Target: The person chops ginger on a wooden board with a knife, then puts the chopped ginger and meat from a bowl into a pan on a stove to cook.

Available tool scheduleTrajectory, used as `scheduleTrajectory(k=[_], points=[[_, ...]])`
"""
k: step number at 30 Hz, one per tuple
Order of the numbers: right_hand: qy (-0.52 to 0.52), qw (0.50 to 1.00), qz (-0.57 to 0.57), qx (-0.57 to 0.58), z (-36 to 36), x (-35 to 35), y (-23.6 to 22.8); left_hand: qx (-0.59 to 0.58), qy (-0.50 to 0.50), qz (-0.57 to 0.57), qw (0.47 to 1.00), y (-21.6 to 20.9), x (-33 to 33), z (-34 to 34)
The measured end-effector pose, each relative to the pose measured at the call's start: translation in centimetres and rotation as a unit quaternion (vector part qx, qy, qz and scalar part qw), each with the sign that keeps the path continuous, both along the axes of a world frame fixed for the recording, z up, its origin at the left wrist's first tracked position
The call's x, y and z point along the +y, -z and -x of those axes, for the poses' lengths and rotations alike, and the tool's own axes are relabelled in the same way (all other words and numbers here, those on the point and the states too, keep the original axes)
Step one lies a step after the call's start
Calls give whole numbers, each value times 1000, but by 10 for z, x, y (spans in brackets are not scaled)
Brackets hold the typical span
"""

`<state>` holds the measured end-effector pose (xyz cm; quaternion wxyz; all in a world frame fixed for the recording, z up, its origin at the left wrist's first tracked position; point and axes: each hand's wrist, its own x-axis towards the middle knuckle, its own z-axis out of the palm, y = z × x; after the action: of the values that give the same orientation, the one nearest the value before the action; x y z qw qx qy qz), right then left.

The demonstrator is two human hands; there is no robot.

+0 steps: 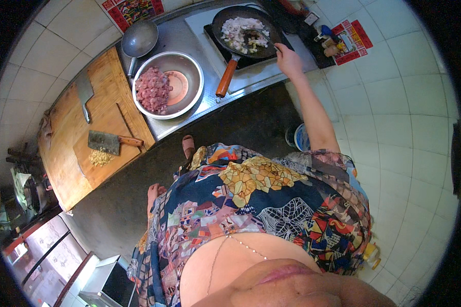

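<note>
My right hand (289,59) is closed round the handle of a spatula (264,36), at the far right of the counter. The spatula's head is down in a dark frying pan (276,48) with a wooden handle. Pale chopped pieces (241,30) with some yellowish bits lie spread in the pan, which sits on a black stove (210,38). My left hand (158,190) hangs low beside my patterned dress, away from the counter. It is partly hidden, its fingers loosely apart, and it seems to hold nothing.
Left of the pan stands a steel bowl (197,77) of minced meat (153,89). A small wok (140,38) lies behind it. A wooden board (69,138) bears a knife (84,92), a cleaver (104,142) and chopped bits (101,158). Small bottles (330,43) stand at right; a bucket (301,137) below.
</note>
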<state>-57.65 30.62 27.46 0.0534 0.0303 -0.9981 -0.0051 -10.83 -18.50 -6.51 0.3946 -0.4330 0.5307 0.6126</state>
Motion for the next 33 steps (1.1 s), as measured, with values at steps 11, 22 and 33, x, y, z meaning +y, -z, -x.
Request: scheduleTrajectory(k=[11, 22, 33], points=[[11, 999, -43, -24, 74, -33, -28, 69, -123, -33, 989, 89, 21, -49], [-18, 992, -44, -116, 27, -29, -56, 51, -163, -20, 985, 65, 11, -23], [-44, 995, 48, -71, 7, -29, -38, 51, -167, -42, 984, 61, 17, 0]])
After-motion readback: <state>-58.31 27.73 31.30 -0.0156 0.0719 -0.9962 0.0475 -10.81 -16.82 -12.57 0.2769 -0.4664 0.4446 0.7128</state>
